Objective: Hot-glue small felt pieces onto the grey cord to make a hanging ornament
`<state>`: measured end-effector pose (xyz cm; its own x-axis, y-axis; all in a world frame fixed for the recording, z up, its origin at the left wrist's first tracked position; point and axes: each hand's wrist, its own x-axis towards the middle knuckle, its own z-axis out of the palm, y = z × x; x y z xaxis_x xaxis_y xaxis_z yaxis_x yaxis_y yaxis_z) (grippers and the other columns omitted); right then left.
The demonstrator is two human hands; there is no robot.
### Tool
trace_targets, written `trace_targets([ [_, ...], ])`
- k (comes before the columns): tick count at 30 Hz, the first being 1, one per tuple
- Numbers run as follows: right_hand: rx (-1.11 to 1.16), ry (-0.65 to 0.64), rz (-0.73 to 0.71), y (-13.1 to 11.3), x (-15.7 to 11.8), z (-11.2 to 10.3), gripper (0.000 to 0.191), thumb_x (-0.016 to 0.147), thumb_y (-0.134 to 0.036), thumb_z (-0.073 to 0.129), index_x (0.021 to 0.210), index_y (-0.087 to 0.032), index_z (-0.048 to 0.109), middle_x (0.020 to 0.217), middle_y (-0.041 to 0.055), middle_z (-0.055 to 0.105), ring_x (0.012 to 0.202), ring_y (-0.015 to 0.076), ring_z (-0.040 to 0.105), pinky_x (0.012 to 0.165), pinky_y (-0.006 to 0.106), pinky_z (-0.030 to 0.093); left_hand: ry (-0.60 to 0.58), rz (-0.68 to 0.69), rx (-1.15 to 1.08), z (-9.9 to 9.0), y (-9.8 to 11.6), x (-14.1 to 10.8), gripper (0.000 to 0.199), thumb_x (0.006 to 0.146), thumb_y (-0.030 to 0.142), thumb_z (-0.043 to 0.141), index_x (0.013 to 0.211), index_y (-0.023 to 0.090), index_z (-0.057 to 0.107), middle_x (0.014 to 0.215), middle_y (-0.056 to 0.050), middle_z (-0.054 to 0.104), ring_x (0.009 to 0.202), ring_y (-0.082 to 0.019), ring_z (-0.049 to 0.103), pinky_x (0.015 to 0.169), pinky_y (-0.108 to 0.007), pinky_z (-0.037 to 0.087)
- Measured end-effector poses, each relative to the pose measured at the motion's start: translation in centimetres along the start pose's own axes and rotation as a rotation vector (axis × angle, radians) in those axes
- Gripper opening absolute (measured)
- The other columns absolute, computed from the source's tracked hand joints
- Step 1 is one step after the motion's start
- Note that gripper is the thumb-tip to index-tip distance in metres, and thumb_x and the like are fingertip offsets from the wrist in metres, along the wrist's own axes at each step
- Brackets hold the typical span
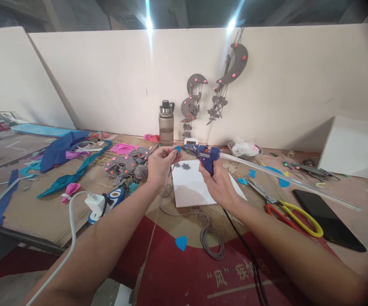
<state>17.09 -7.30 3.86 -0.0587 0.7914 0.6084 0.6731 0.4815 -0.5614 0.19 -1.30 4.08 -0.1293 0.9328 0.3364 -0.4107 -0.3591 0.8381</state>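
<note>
My right hand (218, 182) is wrapped round the handle of a blue hot glue gun (207, 158), with a long clear glue stick (285, 177) running out of its back. Its nozzle points left, close to a small blue felt piece (178, 149) pinched in the fingertips of my left hand (162, 165). Grey cord (185, 213) hangs below that hand and ends in a loose coil (212, 243). Beneath the glue gun lies a white sheet (186, 191) with small grey pieces (184, 166) on it. A blue heart (181, 243) rests nearer to me on the cardboard.
Yellow-and-red-handled scissors (279, 202) and a black phone (328, 219) lie at right. At left are a white plug (97, 205), grey dotted pieces (120, 165) and coloured cloth (59, 151). A water bottle (166, 125) stands at the back; grey moon hangings (236, 66) hang on the white board.
</note>
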Motion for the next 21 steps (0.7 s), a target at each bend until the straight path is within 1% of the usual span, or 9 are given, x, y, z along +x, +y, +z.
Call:
trace_targets([
  [7,0.018,0.014,-0.007,0.08,0.02,-0.02,0.036,0.09,-0.036,0.042,0.12,-0.018,0.046,0.098,0.0097,0.063,0.079,0.0216,0.057,0.072,0.033,0.044,-0.005,-0.006,0.003,-0.08,-0.09,0.09,0.024,0.063,0.028,0.076,0.076,0.012,0.063,0.069,-0.003,0.066,0.067,-0.016,0.067,0.075,-0.037,0.055],
  [13,0.01,0.037,-0.03,0.27,0.05,0.08,0.035,0.089,-0.036,0.043,0.118,-0.017,0.047,0.094,0.0098,0.063,0.077,0.0217,0.057,0.069,0.033,0.044,-0.008,-0.004,-0.002,-0.06,-0.07,0.08,0.026,0.062,0.03,0.076,0.076,0.012,0.063,0.069,-0.002,0.066,0.068,-0.016,0.067,0.075,-0.036,0.055],
  [21,0.0,0.034,-0.025,0.21,0.03,0.01,0.036,0.088,-0.036,0.044,0.12,-0.017,0.047,0.096,0.01,0.063,0.077,0.0216,0.057,0.068,0.034,0.044,-0.009,-0.007,0.001,-0.08,0.0,0.0,0.027,0.062,0.031,0.076,0.076,0.013,0.063,0.07,-0.002,0.066,0.07,-0.016,0.067,0.076,-0.035,0.055],
])
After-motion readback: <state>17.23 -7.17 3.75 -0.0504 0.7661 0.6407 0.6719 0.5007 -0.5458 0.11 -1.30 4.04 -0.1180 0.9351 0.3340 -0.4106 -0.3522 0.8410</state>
